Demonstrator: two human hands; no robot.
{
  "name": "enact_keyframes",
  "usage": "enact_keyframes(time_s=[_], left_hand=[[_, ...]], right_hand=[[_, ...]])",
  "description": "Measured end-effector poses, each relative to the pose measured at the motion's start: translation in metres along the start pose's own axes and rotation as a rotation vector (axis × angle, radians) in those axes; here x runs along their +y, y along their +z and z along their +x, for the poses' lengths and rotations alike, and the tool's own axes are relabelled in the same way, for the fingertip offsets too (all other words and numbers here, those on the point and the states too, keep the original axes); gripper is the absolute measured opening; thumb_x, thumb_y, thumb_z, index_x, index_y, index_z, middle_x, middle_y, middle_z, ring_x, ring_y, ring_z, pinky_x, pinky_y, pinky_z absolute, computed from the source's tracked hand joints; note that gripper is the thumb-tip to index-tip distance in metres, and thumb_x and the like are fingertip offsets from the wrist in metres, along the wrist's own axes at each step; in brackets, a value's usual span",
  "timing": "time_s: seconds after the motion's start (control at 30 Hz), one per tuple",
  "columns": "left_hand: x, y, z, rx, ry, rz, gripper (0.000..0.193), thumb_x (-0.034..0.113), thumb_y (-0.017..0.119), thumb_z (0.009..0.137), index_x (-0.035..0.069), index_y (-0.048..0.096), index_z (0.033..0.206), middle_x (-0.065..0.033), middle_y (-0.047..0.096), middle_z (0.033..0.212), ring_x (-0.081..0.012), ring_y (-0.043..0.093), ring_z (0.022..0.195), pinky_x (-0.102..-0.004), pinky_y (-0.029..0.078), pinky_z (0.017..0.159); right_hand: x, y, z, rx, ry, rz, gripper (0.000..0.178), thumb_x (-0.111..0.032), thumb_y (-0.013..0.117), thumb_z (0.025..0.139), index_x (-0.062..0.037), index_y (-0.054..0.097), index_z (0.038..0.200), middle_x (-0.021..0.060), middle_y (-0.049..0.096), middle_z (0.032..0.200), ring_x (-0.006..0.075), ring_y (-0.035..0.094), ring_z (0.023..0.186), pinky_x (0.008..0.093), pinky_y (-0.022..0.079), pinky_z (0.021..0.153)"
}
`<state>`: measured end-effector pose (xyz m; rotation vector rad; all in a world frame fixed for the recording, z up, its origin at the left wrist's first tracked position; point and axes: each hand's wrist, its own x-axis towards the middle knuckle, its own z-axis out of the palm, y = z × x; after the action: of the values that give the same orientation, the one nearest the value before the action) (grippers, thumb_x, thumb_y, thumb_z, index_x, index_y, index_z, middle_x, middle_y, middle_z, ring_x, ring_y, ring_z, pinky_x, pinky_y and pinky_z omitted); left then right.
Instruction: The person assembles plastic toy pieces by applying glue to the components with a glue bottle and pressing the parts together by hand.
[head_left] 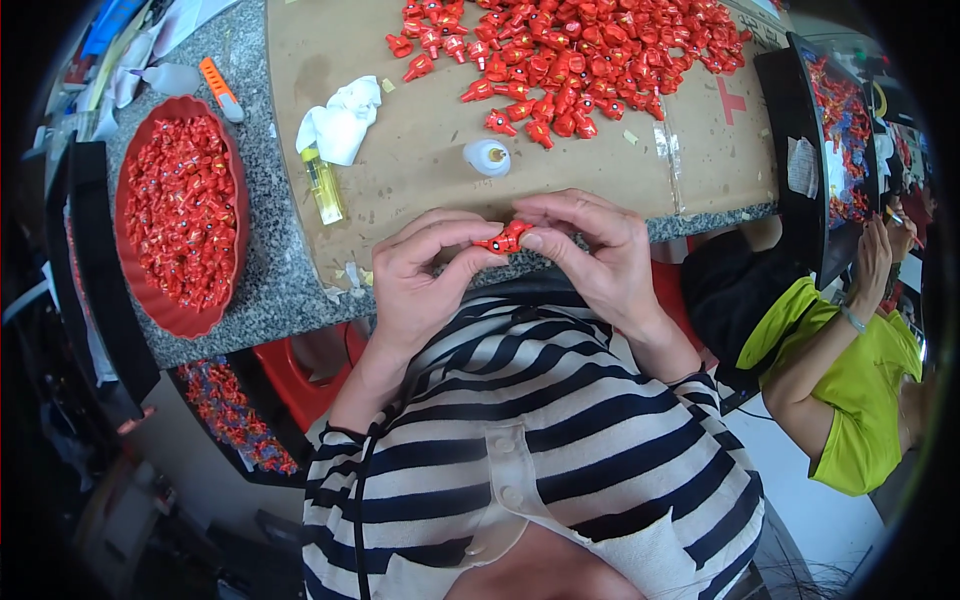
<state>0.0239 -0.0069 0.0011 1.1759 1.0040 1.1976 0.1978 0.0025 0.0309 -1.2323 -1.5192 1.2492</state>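
Between both hands, just over the table's near edge, is a small red plastic figure piece with a dark round eye. My left hand pinches its left end between thumb and fingers. On the other end, my right hand grips it with thumb and curled fingers. Beyond the hands stands a small white squeeze bottle with a pale nozzle. A large pile of similar red pieces covers the far part of the cardboard sheet.
Left of the cardboard, a red scalloped basin is full of red pieces. Crumpled white tissue, a yellow clear tool and an orange cutter lie nearby. A black bin stands right, beside a co-worker in a lime-green top.
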Motion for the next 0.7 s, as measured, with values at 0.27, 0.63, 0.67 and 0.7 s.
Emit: enact_keyframes(time_s=[0.27,0.63,0.67,0.7], left_hand=[[0.003,0.001,-0.001,-0.012,0.218,0.349,0.020,-0.007,0.067,0.064,-0.001,0.065,0.083,-0.0111,0.064,0.080,-0.0186,0.061,0.070,-0.0257,0.049,0.060],[-0.002,0.003,0.001,0.023,0.473,0.549,0.023,-0.007,0.067,0.060,-0.001,0.064,0.082,-0.0117,0.062,0.076,-0.0249,0.060,0.067,-0.0300,0.049,0.058],[-0.003,0.002,0.001,0.026,0.474,0.558,0.023,-0.007,0.067,0.060,-0.001,0.064,0.082,-0.0117,0.062,0.076,-0.0250,0.060,0.067,-0.0301,0.049,0.058],[-0.003,0.002,0.001,0.025,0.475,0.558,0.023,-0.007,0.067,0.060,-0.001,0.064,0.082,-0.0117,0.062,0.076,-0.0250,0.060,0.067,-0.0301,0.049,0.058]], right_hand=[[0.013,0.011,-0.010,0.069,-0.004,0.068,0.008,-0.001,0.063,0.077,0.0017,0.062,0.084,0.0087,0.061,0.077,0.0103,0.058,0.070,0.0217,0.047,0.060],[0.017,0.024,-0.017,0.145,0.009,0.115,0.009,0.001,0.060,0.079,0.0037,0.060,0.087,0.0088,0.060,0.082,0.0106,0.059,0.072,0.0207,0.047,0.063],[0.018,0.025,-0.017,0.174,-0.008,0.104,0.008,-0.001,0.062,0.078,0.0021,0.060,0.085,0.0081,0.061,0.079,0.0105,0.060,0.070,0.0210,0.047,0.060],[0.018,0.025,-0.017,0.175,-0.008,0.104,0.008,-0.001,0.062,0.078,0.0021,0.060,0.085,0.0081,0.061,0.079,0.0105,0.060,0.070,0.0210,0.047,0.060]])
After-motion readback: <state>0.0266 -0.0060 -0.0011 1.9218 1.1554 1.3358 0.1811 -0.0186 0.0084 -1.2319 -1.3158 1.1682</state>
